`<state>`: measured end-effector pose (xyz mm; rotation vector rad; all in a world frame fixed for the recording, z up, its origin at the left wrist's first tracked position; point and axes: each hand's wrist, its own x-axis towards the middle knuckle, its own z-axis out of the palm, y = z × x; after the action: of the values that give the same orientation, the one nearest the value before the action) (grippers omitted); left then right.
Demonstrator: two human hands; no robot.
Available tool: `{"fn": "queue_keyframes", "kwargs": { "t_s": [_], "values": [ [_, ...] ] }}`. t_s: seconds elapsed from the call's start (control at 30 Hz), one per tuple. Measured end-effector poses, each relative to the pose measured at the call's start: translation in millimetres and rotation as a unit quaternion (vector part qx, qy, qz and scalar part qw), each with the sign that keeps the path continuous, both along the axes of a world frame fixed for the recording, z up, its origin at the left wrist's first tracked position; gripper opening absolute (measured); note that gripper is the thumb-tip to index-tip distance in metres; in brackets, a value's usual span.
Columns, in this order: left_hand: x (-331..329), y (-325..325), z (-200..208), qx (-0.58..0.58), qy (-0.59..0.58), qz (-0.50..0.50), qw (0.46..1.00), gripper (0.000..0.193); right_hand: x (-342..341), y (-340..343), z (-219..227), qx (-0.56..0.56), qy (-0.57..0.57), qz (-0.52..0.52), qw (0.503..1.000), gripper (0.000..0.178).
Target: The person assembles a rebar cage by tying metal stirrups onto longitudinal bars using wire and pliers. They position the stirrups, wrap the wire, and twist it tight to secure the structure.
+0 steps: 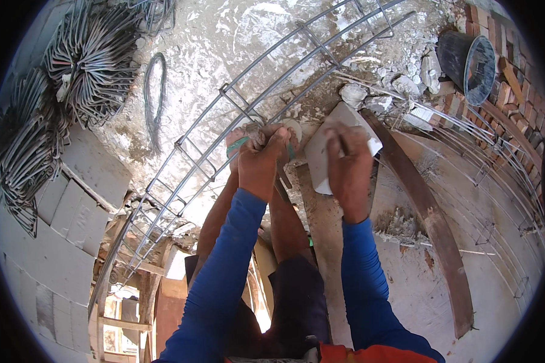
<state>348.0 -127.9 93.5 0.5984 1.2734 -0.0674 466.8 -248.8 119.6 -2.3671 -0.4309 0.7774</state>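
Note:
A long steel rebar cage [223, 91] of bars and square stirrups runs diagonally from lower left to upper right. My left hand [257, 169] is closed beside its lower bar, above my sandalled feet. A short dark bar-like piece [284, 175] shows just below it; whether the hand grips this piece is unclear. Blurred by motion, my right hand [350, 163] has its fingers curled in. It is over a pale flat block [318, 154], and whatever lies between its fingers is too small to make out.
Bundled bent stirrups [97, 60] lie at the upper left beside a loop of thin wire [155, 91]. A brown plank [427, 209] and thin rods [496, 181] extend along the right. A black bucket [457, 57] stands near stacked bricks [508, 97]. Wooden framing [127, 323] shows below, lower left.

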Motion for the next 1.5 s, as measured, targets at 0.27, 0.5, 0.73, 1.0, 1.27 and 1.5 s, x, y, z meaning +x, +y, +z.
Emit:
{"fn": "queue_keyframes", "kwargs": {
  "t_s": [0.27, 0.5, 0.73, 1.0, 1.27, 1.5],
  "values": [
    [8, -13, 1, -0.095, -0.067, 0.193, 0.974, 0.017, -42, 46, 31, 0.010, 0.165, -0.097, 0.981, 0.035],
    [-4, -15, 1, -0.019, -0.072, 0.094, 0.993, 0.019, -36, 44, 38, 0.045, 0.404, -0.235, 0.883, 0.032],
    [-7, 9, 15, -0.087, -0.056, 0.019, 0.994, 0.026, -9, 45, 58, -0.005, 0.363, -0.063, 0.930, 0.027],
    [9, 38, 23, -0.010, -0.158, -0.063, 0.985, 0.027, -8, 63, 67, 0.163, 0.541, -0.329, 0.757, 0.025],
    [105, 170, -32, 0.311, -0.028, -0.430, 0.847, 0.049, 77, 7, 21, -0.029, 0.052, -0.109, 0.992, 0.033],
    [121, 214, -193, 0.597, 0.183, -0.569, 0.535, 0.065, 177, -64, -72, -0.173, -0.027, 0.023, 0.984, 0.037]
  ]
}}
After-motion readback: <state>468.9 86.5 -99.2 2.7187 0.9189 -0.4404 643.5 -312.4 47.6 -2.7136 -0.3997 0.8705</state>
